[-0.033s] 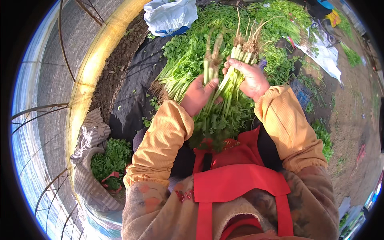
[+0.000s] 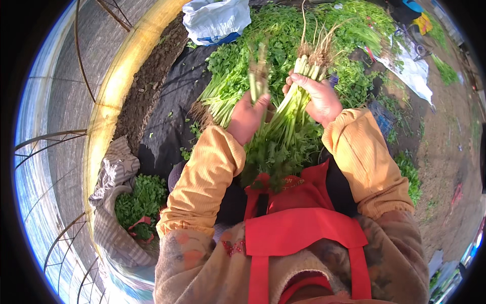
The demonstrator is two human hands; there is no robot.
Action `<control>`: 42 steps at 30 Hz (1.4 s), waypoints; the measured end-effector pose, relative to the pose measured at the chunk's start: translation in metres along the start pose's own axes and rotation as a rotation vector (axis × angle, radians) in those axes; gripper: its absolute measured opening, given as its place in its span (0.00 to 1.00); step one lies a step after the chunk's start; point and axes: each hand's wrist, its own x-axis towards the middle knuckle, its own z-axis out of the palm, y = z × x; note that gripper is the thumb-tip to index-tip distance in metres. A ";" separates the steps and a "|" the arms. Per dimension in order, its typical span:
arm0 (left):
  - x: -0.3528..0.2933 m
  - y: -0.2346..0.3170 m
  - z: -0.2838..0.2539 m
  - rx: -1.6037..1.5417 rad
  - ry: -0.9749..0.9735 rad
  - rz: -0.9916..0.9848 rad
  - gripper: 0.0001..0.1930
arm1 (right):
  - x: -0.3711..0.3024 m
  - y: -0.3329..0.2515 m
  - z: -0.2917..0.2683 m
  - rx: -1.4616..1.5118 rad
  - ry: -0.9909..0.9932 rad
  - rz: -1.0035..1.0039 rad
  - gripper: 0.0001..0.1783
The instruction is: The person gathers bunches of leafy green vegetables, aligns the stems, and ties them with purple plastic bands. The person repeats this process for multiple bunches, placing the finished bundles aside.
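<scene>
My right hand (image 2: 320,99) is closed round a bunch of celery (image 2: 292,112), its pale stalks upright and its brown stringy roots (image 2: 316,54) pointing away from me. To its left, my left hand (image 2: 248,115) grips a few thinner celery stalks (image 2: 257,83), whose root ends are smeared by motion. Leaves from the held celery hang down over the red apron (image 2: 309,230) at my lap. Just beyond both hands lies a large heap of celery (image 2: 230,76), with roots showing at its left edge.
A white plastic sack (image 2: 215,20) stands behind the heap on the left. Black sheeting (image 2: 174,106) covers soil there. Near my left elbow is a striped sack (image 2: 114,223) holding cut greens (image 2: 142,202). White sheeting (image 2: 405,71) lies on bare ground at the right.
My left hand has shifted slightly left, and its stalks have swung left, away from the bunch. The right hand and its bunch have barely moved.
</scene>
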 end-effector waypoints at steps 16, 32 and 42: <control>0.006 -0.014 -0.006 -0.251 -0.267 0.115 0.19 | -0.012 0.029 0.012 -0.280 -0.044 0.014 0.17; -0.008 0.008 -0.012 -0.279 -0.477 -0.069 0.31 | -0.012 0.026 0.007 -0.299 -0.073 0.088 0.22; -0.007 0.009 -0.018 0.469 -0.533 0.183 0.41 | -0.013 0.020 0.012 -0.207 -0.121 0.129 0.19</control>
